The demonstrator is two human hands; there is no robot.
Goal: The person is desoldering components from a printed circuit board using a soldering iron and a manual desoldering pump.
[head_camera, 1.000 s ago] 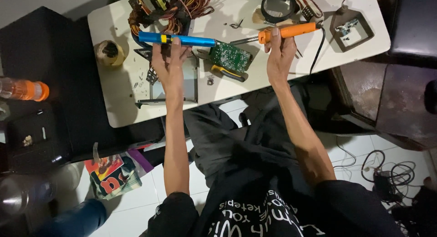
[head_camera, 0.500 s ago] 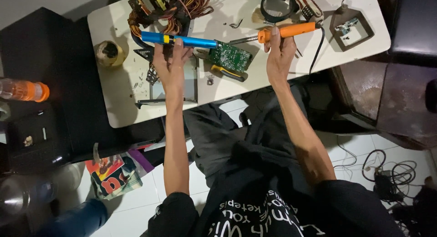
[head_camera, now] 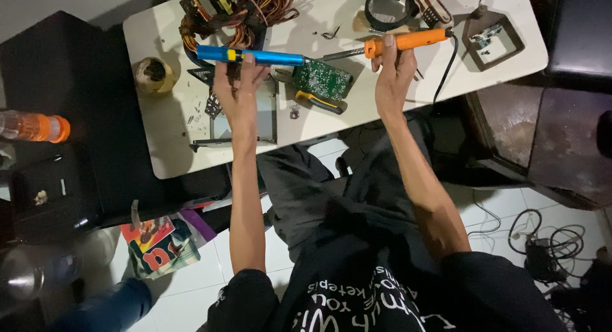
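Observation:
My left hand (head_camera: 237,90) grips a blue tube-shaped desoldering pump (head_camera: 252,55) with a yellow band, held level over the white table (head_camera: 172,134). An orange-handled soldering iron (head_camera: 401,41) is held in my right hand (head_camera: 392,74), its metal tip pointing left toward a green circuit board (head_camera: 322,80). The pump's nozzle also reaches the board's left edge. A yellow-handled plier (head_camera: 317,102) props the board from below. A black cord (head_camera: 446,64) runs from the iron's handle down off the table.
A tangle of orange wires and parts (head_camera: 233,10) lies at the table's far side. A round tin (head_camera: 153,74), a metal frame (head_camera: 239,125), a black ring (head_camera: 386,4) and a small tray (head_camera: 494,42) sit around. An orange-capped bottle (head_camera: 32,127) lies at left.
None of the hands or tools has shifted noticeably; both tools stay held at the circuit board.

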